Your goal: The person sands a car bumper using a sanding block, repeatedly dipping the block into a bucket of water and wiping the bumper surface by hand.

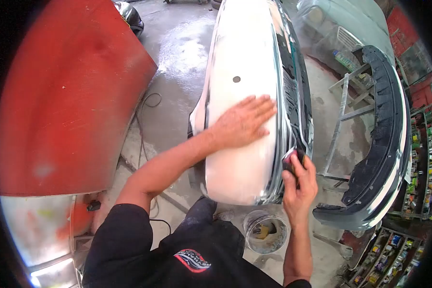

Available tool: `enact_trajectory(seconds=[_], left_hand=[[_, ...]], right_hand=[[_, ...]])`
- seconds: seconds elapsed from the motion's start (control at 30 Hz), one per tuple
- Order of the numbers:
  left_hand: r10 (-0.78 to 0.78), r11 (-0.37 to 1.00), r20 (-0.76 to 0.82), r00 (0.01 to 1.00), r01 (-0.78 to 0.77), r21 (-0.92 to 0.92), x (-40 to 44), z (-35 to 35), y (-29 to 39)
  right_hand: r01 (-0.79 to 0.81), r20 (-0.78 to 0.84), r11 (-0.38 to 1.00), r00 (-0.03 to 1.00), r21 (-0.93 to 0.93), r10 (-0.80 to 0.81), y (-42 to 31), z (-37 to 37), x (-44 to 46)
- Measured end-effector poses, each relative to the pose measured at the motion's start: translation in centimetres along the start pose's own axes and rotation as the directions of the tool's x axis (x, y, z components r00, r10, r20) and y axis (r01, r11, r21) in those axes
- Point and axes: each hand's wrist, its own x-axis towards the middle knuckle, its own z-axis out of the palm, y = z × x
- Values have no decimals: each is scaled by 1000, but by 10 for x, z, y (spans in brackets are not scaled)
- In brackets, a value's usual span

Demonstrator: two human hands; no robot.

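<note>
A long white bumper (240,168) with black trim along its right side lies lengthwise in front of me. It has a small round hole near its middle. My left hand (242,122) rests palm down on the white surface below that hole, fingers spread and holding nothing. At the bumper's lower right edge, my right hand (300,185) grips a small dark block (293,159) with a pinkish face. The block is at the black trim; its contact side is partly hidden by my fingers.
On the left stands a large red panel (77,105). Below the bumper is a round bucket (267,235) with something yellow inside. A second bumper (386,129) is on a metal stand (338,126) at right, near racks of small containers (384,259). A cable (140,125) lies on the floor.
</note>
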Motion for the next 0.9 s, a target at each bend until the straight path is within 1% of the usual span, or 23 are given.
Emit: enact_trajectory(seconds=[0.13,0.23,0.3,0.33,0.37,0.43,0.47,0.57,0.67,0.73,0.77,0.83,0.9], left_hand=[[-39,995,-160,986,54,85,57,10,-99],[-154,985,-211,965,168,51,101,11,-165],[-170,963,-244,955,213,163,128,31,-228],[-180,947,-259,949,239,217,134,41,-246],[-254,941,-284,925,305,150,138,41,-249],[-403,903,-315,859,430,17,144,25,-246],[-418,899,-320,850,439,-9,144,22,-242],[-419,898,-346,840,440,-18,143,24,-241],[-262,938,-318,911,318,139,140,35,-268],[-290,952,-320,902,305,-1,136,19,-265],[-299,954,-320,899,292,-72,135,13,-261],[-305,952,-332,893,299,-68,135,15,-261],[-308,950,-340,888,304,-65,134,17,-260]], right_hand=[[97,37,992,995,-85,-94,9,27,90],[184,31,974,983,-134,-181,23,52,156],[229,31,959,973,-164,-227,34,70,198],[244,36,953,970,-180,-241,39,79,218],[259,41,946,966,-194,-256,45,87,237],[242,43,954,970,-179,-238,56,100,270],[228,45,959,974,-171,-223,62,104,281],[237,61,965,971,-114,-232,79,110,306],[356,140,915,932,-189,-334,80,113,307],[451,205,863,888,-226,-411,73,107,298],[455,240,865,883,-214,-405,69,102,289],[461,303,867,868,-191,-395,63,93,275],[474,296,862,862,-180,-412,68,94,278]])
